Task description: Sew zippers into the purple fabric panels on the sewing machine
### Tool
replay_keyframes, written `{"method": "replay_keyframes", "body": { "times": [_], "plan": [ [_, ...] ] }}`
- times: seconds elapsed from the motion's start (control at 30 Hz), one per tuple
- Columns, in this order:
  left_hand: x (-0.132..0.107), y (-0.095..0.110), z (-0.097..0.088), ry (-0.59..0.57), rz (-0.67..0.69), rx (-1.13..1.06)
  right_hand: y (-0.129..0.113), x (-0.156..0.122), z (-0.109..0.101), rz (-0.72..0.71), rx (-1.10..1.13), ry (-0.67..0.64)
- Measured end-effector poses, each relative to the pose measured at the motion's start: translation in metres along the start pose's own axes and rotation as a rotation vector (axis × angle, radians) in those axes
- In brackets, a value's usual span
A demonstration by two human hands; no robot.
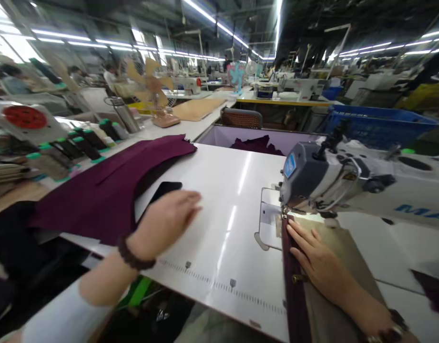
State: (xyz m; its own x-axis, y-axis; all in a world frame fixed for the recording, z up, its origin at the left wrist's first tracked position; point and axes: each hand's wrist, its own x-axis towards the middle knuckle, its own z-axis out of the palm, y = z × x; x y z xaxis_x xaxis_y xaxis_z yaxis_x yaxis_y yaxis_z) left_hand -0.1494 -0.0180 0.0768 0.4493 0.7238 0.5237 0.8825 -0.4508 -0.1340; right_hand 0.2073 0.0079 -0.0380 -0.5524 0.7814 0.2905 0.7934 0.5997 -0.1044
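My right hand (321, 264) lies flat with its fingers stretched out on khaki fabric (339, 238) and the edge of a dark maroon strip (290, 286). A brass-coloured metal piece, like a zipper pull (298, 278), sits on the strip below my fingers. The strip's far end runs under the needle area of the sewing machine (305, 176). Above the white table my left hand (172, 216) is blurred, and I cannot make out anything in its fingers. Near it lie a black phone-like object (165, 188) and a large maroon fabric piece (108, 186).
Thread cones (85, 143) and an orange-bladed fan (155, 88) stand at the left. Behind the white tabletop (219, 190) is a lilac bin (219, 136) with maroon cloth (258, 144). A blue basket (380, 124) is at the back right. Other people sit far left.
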Motion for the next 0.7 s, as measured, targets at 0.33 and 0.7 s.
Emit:
{"method": "replay_keyframes", "body": {
  "times": [0.33, 0.7],
  "plan": [
    [-0.016, -0.157, -0.010, -0.601, -0.830, 0.347, 0.008, -0.004, 0.013, -0.092, -0.129, 0.103],
    [-0.011, -0.145, -0.017, -0.559, -0.915, 0.234, 0.013, -0.006, 0.021, -0.088, -0.154, 0.118]
  ]
}}
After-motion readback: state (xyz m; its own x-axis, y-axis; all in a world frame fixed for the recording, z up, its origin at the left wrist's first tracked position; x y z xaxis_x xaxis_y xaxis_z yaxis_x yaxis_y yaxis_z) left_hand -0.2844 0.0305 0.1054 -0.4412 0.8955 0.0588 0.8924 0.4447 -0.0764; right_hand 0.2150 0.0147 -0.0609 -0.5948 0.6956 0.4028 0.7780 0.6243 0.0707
